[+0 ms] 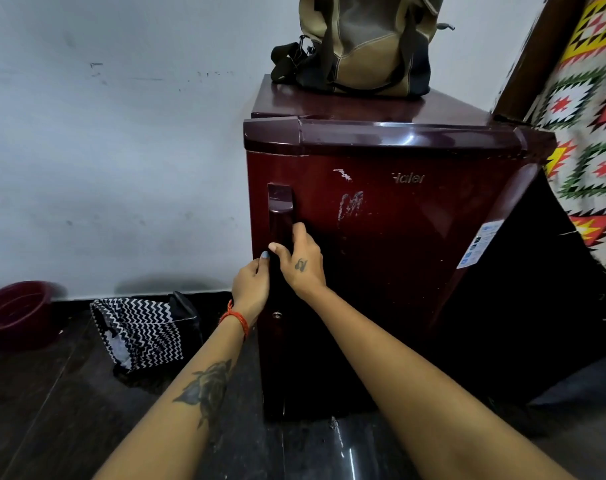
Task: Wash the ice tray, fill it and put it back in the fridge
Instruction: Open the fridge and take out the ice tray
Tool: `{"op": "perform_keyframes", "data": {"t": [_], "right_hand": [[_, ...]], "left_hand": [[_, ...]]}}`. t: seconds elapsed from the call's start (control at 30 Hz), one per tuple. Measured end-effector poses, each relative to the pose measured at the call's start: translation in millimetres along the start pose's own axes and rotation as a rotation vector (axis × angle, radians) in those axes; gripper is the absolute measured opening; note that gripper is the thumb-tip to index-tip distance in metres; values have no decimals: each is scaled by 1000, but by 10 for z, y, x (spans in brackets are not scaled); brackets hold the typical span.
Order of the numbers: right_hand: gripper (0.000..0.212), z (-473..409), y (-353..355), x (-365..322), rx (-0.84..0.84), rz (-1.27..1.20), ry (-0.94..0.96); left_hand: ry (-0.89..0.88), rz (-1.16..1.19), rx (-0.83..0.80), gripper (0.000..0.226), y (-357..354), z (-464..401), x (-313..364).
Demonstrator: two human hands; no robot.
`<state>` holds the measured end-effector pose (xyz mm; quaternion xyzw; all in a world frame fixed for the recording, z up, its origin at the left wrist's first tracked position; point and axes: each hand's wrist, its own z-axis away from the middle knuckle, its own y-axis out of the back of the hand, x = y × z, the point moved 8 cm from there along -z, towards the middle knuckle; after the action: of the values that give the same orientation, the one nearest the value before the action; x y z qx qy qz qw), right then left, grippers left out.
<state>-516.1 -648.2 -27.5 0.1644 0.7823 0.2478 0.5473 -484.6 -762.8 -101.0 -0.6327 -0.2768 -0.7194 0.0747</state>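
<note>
Room: pale wall [114, 150] with scuff marks, over a dark glossy floor [52, 410].
Fridge [381, 271]: small, maroon, door closed; stands against the wall; silver lettering on the door reads "Haier"; white scratches below the name; a blue-and-white sticker at the right edge, too small to read.
Blanket [592, 133]: patterned in yellow, green and red, hanging at the right.
Bag [363, 46]: tan and grey, on top of the fridge.
Cloth [138, 330]: black-and-white zigzag, on the floor left of the fridge.
Bowl [14, 313]: dark red, on the floor by the wall.
Handle [280, 220]: vertical, at the door's left edge.
Right hand [299, 261]: fingers curled round the handle.
Left hand [251, 285]: at the door's left edge just below, fingers curled onto it; red thread on the wrist.
Ice tray: not in view.
</note>
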Motion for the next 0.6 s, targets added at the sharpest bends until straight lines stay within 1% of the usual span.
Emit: {"op": "perform_keyframes", "data": {"t": [0.03,0.1,0.2,0.27,0.33,0.4,0.5,0.6], "right_hand": [[26,58,21,1,0,-10,23],[27,178,67,11,-3,-19,57],[35,348,156,27,-7,-42,96],[30,466,236,46,-11,-50,130],[30,601,322,65,-13,-49,151],[30,745,401,86,-18,-55,164],[32,999,537,147,-44,-90,146],[30,1280,707,218,-66,-159,125]], "left_hand": [[-2,-3,21,63,10,61,8],[2,-31,77,54,49,217,54],[33,-82,239,37,167,436,74],[32,-44,301,33,221,556,64],[5,0,322,38,256,660,78],[-30,28,314,50,277,777,148],[-95,55,232,68,222,1054,324],[-203,62,164,74,121,1347,491]]}}
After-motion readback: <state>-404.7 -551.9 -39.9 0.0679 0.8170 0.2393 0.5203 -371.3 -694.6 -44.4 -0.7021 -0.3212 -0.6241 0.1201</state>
